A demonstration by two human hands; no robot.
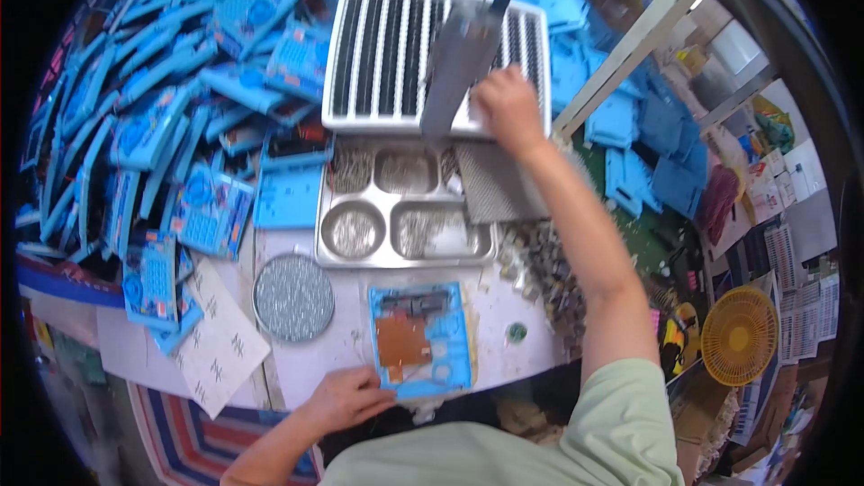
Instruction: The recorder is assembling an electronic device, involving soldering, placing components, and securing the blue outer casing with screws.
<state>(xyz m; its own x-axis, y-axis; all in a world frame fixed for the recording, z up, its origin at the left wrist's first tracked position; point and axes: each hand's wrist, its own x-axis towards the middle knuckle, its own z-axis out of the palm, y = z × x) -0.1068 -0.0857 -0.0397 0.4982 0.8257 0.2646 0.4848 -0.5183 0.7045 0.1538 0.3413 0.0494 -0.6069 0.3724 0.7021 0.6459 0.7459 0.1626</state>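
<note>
On the table in front of me lies an open blue plastic shell (435,378), with a brown circuit board (402,342) and a dark part (416,301) inside. My left hand (346,396) is closed at its near left corner, thumb and fingers holding the edge. Farther off, my right hand (510,108) reaches over a white tray (436,126) lined with rows of black and white pieces. Its fingers are curled together at the tray's right side; what they may hold is hidden. A grey cylindrical tool (461,58), blurred, hangs from a black cord just left of that hand.
A metal compartment tray (387,196) with small metal parts sits below the white tray. Left stand a round tin (293,297) and a marked paper sheet (220,337). Blue casings (144,81) pile high at left; small metallic parts (549,279) heap at right, beyond them a yellow basket (740,336).
</note>
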